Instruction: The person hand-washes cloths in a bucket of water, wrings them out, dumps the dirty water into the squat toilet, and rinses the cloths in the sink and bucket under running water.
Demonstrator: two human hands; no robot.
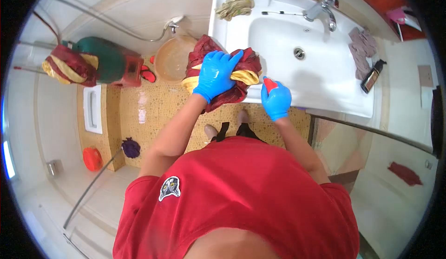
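Note:
A wet, bunched-up dark red and yellow cloth [246, 60] lies over the left edge of the white sink [274, 85] and hangs past it. My left hand [216, 73], in a blue rubber glove, grips this cloth from above, thumb stretched toward the right. Just right of the cloth, over the sink's front edge, is my right hand [277, 100], also gloved in blue. Its fingers are closed around a small red object [270, 84], mostly hidden in the grip, so I cannot make out its kind.
A chrome faucet [320, 8], a toothbrush, a crumpled greenish cloth [235, 6], a grey cloth [362, 50] and a dark bottle [373, 76] are on the sink. Left stand a tan basin [172, 59] and a green bin [102, 57] with red-yellow cloth [72, 66].

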